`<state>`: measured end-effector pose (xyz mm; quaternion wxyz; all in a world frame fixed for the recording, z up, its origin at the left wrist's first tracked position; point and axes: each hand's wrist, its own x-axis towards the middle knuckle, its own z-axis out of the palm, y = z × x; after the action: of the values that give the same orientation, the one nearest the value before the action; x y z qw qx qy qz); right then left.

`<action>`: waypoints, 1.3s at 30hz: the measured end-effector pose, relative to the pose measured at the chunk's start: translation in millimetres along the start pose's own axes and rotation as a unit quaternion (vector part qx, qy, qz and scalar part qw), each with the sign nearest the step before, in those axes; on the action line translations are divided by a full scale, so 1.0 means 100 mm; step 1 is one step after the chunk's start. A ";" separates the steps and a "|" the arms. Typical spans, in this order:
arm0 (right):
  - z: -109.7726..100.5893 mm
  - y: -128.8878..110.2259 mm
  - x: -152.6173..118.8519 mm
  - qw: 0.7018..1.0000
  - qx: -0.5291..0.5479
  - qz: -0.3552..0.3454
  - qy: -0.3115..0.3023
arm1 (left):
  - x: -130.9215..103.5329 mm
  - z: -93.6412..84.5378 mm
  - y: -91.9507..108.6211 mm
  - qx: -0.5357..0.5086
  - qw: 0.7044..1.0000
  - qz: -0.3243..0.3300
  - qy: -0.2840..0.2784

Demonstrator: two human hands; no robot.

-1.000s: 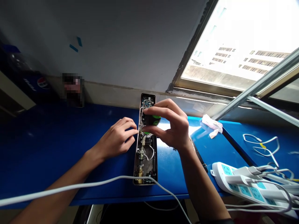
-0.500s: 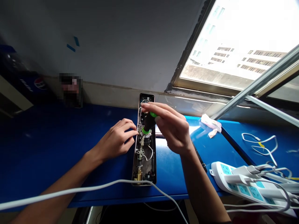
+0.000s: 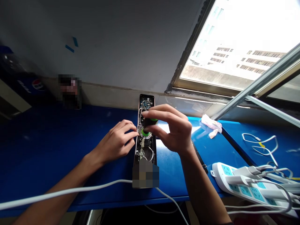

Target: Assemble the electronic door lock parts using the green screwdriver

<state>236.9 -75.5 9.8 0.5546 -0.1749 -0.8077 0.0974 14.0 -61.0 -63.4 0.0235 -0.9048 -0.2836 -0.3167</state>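
The right hand (image 3: 174,128) has its thumb and fingertips partly closed around the black and green handle of a screwdriver (image 3: 148,123), which stands tilted over the middle of a long, narrow open case (image 3: 155,147). The case lies lengthwise on the blue surface (image 3: 117,175), directly beneath this grip, with its circuit board (image 3: 146,104) just beyond the fingers and a loop of white wire (image 3: 152,153) on the near side of them. To the left of the grip, the left hand (image 3: 122,137) has its fingers bent and slightly spread, their tips at the case's left edge; whether they pinch anything there I cannot tell. The near end of the case (blurred into blocks) shows no detail. A white cord (image 3: 93,188) runs nearer the wearer than both hands. Well to the right of the right-hand grip are a crumpled wrapper (image 3: 212,124) and, closer to the wearer, a white power strip (image 3: 246,184) with plugs in it.
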 end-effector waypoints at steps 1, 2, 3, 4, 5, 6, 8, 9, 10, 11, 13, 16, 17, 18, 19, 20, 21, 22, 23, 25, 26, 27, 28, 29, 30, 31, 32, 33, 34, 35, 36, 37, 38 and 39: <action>0.00 0.00 0.00 1.000 -0.016 -0.003 0.011 | 0.00 0.00 0.00 0.000 1.000 -0.001 0.001; 0.00 0.00 0.00 1.000 -0.023 0.000 0.008 | 0.00 0.00 0.00 -0.003 1.000 -0.002 0.001; 0.00 -0.01 0.00 1.000 -0.018 0.010 -0.005 | 0.00 0.00 0.00 -0.006 1.000 -0.004 -0.001; -0.01 -0.01 0.00 1.000 -0.003 0.021 -0.023 | 0.00 0.00 0.00 -0.010 1.000 -0.006 -0.004; -0.01 -0.01 0.00 0.999 0.017 0.031 -0.042 | 0.00 0.00 0.00 -0.012 1.000 -0.008 -0.006; -0.01 -0.02 0.00 0.997 0.034 0.036 -0.053 | 0.00 0.00 0.00 -0.013 1.000 -0.008 -0.007; -0.01 -0.01 0.00 0.998 0.040 0.029 -0.042 | 0.00 0.00 0.00 -0.010 1.000 -0.008 -0.007; 0.00 -0.01 0.00 0.999 0.024 0.019 -0.024 | 0.00 0.00 0.00 -0.007 1.000 -0.007 -0.006; 0.00 -0.01 0.00 1.000 0.002 0.006 -0.006 | 0.00 0.00 0.00 -0.006 1.000 -0.008 -0.005; 0.00 -0.01 0.00 1.000 -0.018 -0.004 0.010 | 0.00 0.00 0.00 -0.005 1.000 -0.008 -0.004; 0.01 -0.01 0.00 0.999 -0.033 -0.003 0.013 | -0.01 0.01 0.01 -0.008 1.000 -0.011 -0.005; 0.00 -0.03 -0.01 0.998 0.026 0.028 -0.042 | -0.01 0.00 0.02 -0.012 1.000 -0.012 -0.008; 0.00 -0.02 -0.01 0.997 0.045 0.031 -0.056 | -0.01 0.00 0.02 -0.011 1.000 -0.011 -0.007; 0.00 -0.02 -0.01 0.996 0.054 0.026 -0.059 | -0.01 0.00 0.02 -0.009 1.000 -0.010 -0.006; 0.01 -0.01 -0.01 0.997 0.049 0.016 -0.049 | 0.00 0.00 0.02 -0.007 1.000 -0.009 -0.005; 0.01 0.00 -0.02 0.999 0.031 0.006 -0.032 | 0.00 0.00 0.02 -0.005 1.000 -0.008 -0.005; 0.02 0.01 -0.02 1.000 0.006 -0.002 -0.013 | 0.00 0.00 0.02 -0.005 1.000 -0.008 -0.003; 0.02 0.01 -0.02 1.000 -0.020 -0.007 0.005 | 0.00 0.00 0.02 -0.006 1.000 -0.009 -0.003; 0.02 0.01 -0.02 0.999 -0.039 -0.007 0.014 | 0.01 0.00 0.02 -0.007 1.000 -0.011 -0.005; 0.02 0.00 -0.01 0.999 -0.041 0.007 -0.002 | 0.01 0.00 0.03 -0.011 1.000 -0.015 -0.009; 0.02 0.00 -0.01 0.999 -0.025 0.015 -0.023 | 0.01 0.00 0.03 -0.012 1.000 -0.016 -0.010; 0.02 -0.01 -0.01 0.999 -0.002 0.020 -0.041 | 0.01 0.00 0.03 -0.012 1.000 -0.016 -0.008; 0.02 -0.01 -0.01 0.998 0.019 0.021 -0.051 | 0.01 0.00 0.03 -0.011 1.000 -0.015 -0.007; 0.03 -0.02 0.00 0.998 0.030 0.016 -0.049 | 0.02 0.00 0.04 -0.009 1.000 -0.013 -0.005; 0.03 -0.02 0.00 0.999 0.028 0.009 -0.034 | 0.02 -0.01 0.04 -0.007 1.000 -0.011 -0.003; 0.04 -0.02 0.00 1.000 0.013 0.004 -0.014 | 0.02 -0.01 0.04 -0.006 1.000 -0.011 -0.001; 0.05 -0.02 0.00 1.000 -0.009 0.001 0.006 | 0.02 -0.01 0.05 -0.006 1.000 -0.012 0.000; 0.05 -0.02 -0.01 0.999 -0.028 0.003 0.018 | 0.02 -0.01 0.05 -0.007 1.000 -0.014 0.002; 0.05 -0.02 -0.01 0.999 -0.041 0.012 0.016 | 0.02 -0.01 0.05 -0.009 1.000 -0.016 0.003; 0.05 -0.03 -0.01 0.999 -0.042 0.025 0.002 | 0.02 -0.01 0.05 -0.009 1.000 -0.018 0.003; 0.05 -0.03 -0.02 0.999 -0.028 0.035 -0.019 | 0.02 -0.01 0.05 -0.009 1.000 -0.019 0.001; 0.05 -0.04 -0.02 0.998 -0.006 0.039 -0.042 | 0.02 -0.01 0.05 -0.009 1.000 -0.020 -0.003; 0.05 -0.04 -0.02 0.997 0.015 0.039 -0.063 | 0.02 0.00 0.05 -0.009 1.000 -0.020 -0.005; 0.05 -0.04 -0.02 0.996 0.031 0.035 -0.075 | 0.01 0.00 0.04 -0.008 1.000 -0.020 -0.005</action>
<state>232.3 -79.9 7.3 0.4935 -0.1780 -0.8372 0.1544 17.2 -63.9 -62.0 0.0086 -0.9009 -0.2990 -0.3144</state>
